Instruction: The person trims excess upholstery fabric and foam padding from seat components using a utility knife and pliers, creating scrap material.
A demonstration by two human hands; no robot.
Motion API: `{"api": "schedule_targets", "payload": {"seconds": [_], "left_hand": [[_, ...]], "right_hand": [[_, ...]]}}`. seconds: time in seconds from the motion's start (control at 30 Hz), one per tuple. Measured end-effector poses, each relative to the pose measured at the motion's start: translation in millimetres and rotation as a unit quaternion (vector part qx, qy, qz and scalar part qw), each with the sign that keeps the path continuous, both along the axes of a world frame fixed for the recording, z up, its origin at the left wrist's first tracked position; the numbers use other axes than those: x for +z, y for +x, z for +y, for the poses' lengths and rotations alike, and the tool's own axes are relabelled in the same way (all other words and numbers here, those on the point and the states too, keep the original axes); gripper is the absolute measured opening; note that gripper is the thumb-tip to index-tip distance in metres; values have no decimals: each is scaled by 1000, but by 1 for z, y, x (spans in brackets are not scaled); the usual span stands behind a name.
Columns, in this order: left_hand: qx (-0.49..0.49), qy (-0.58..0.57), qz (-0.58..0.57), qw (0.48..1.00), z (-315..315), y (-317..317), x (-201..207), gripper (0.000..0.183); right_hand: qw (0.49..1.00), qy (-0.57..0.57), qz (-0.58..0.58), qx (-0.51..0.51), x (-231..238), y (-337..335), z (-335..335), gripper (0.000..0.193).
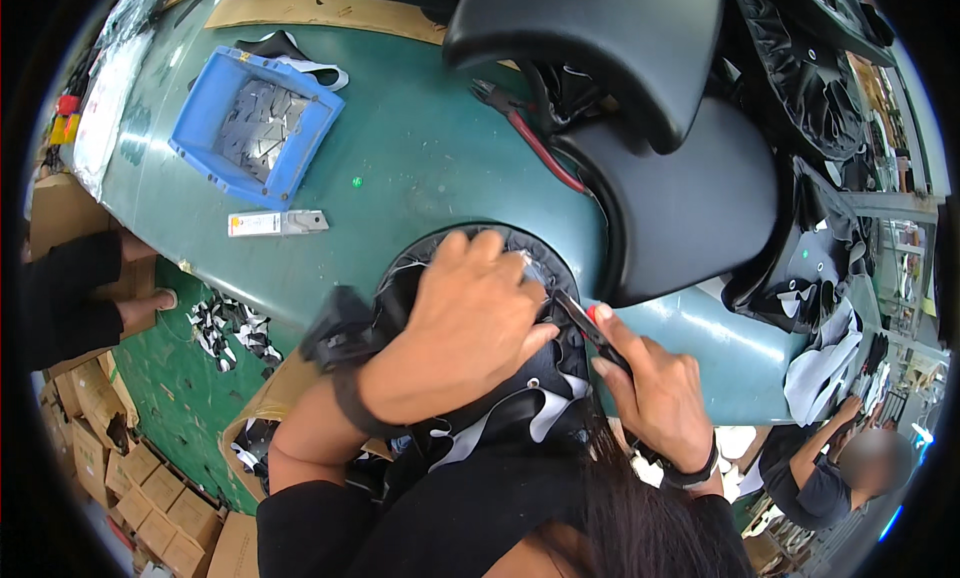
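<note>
In front of me on the green table lies an upturned black seat cushion (562, 263), its gathered cover edge facing up. My left hand (475, 298) presses down across it, fingers bent and closed on the cover near the far rim. What the fingertips pinch is partly hidden. My right hand (655, 388) grips a dark utility knife (580, 318) with a red part near the thumb. The knife's tip meets the cover just right of my left fingers. White-edged black fabric (500, 418) hangs loose at the cushion's near side.
A blue bin (200, 128) of small flat metal pieces stands at the far left, with a blade case (278, 223) before it. Red-handled cutting pliers (540, 148) lie beside stacked black cushions (690, 198). Other people are at the left edge and lower right.
</note>
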State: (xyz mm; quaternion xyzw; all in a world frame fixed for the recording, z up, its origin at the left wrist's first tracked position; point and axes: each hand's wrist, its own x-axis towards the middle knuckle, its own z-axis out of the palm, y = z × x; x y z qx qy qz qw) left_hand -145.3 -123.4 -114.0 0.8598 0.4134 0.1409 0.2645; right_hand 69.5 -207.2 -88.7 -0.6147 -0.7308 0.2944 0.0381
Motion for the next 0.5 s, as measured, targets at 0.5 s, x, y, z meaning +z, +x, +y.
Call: {"api": "schedule_targets", "payload": {"seconds": [0.5], "left_hand": [[-41,76,51,995,-38,18,-6,22]], "right_hand": [[995,-86,-24,46,17,27,-15,51]]}}
